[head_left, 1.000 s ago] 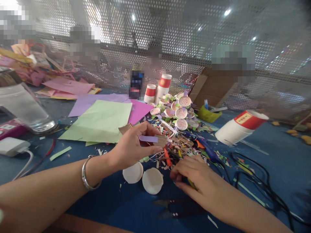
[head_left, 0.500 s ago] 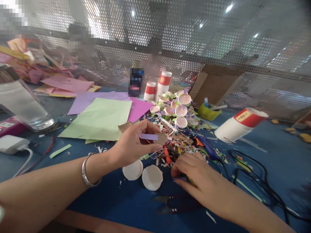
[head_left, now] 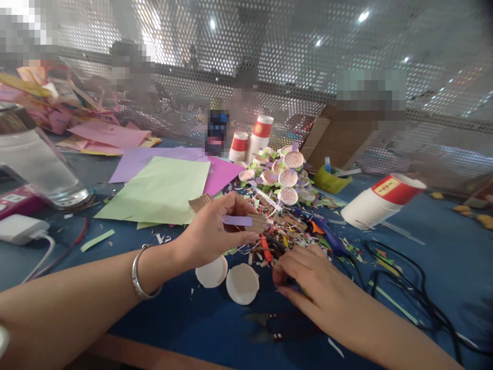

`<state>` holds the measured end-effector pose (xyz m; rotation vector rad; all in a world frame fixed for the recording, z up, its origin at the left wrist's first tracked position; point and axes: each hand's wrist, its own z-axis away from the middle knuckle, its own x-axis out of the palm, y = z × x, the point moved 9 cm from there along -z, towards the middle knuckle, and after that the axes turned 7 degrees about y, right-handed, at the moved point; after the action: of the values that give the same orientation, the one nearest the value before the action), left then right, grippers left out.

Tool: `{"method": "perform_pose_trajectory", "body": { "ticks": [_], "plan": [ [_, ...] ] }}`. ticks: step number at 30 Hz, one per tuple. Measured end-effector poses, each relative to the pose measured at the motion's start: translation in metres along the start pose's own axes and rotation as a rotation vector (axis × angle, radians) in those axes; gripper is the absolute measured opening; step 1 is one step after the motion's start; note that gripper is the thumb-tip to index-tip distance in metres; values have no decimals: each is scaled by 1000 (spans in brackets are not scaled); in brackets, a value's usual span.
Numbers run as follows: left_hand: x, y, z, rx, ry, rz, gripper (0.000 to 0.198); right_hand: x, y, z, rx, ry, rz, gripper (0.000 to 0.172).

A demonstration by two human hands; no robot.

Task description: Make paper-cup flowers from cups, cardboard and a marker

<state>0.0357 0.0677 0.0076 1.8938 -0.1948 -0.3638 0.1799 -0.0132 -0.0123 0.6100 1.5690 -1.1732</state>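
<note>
My left hand [head_left: 215, 226] is closed around a small piece of corrugated cardboard [head_left: 259, 221], gripped between thumb and fingers. A purple paper strip [head_left: 238, 221] lies along it, on the palm side. My right hand [head_left: 304, 275] is low over the table with its fingers curled in and the thumb pressed near them; what is between them is hidden. Two white paper discs [head_left: 242, 283] rest on the table between my hands. Thread snips [head_left: 275, 324] with dark blades lie below my right hand. An orange-handled tool [head_left: 265, 247] sits among scraps between the hands.
Paper scraps cover the middle, before a pile of decorated cup bottoms [head_left: 288, 178]. Green paper sheets [head_left: 162, 187] lie left, beside a water bottle [head_left: 46, 164]. A blue glue gun [head_left: 329, 236], black cable [head_left: 419, 277] and tipped paper cups [head_left: 381, 200] are right.
Both hands stay almost in place, and the whole view shifts slightly. A purple bit that showed under my right fingers is now barely visible.
</note>
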Motion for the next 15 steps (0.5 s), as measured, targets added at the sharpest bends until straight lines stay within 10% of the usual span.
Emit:
{"method": "perform_pose_trajectory", "body": {
  "ticks": [15],
  "plan": [
    [2, 2, 4, -36, -1, -8, 32, -31, 22, -2, 226, 214, -556, 16]
  ]
}}
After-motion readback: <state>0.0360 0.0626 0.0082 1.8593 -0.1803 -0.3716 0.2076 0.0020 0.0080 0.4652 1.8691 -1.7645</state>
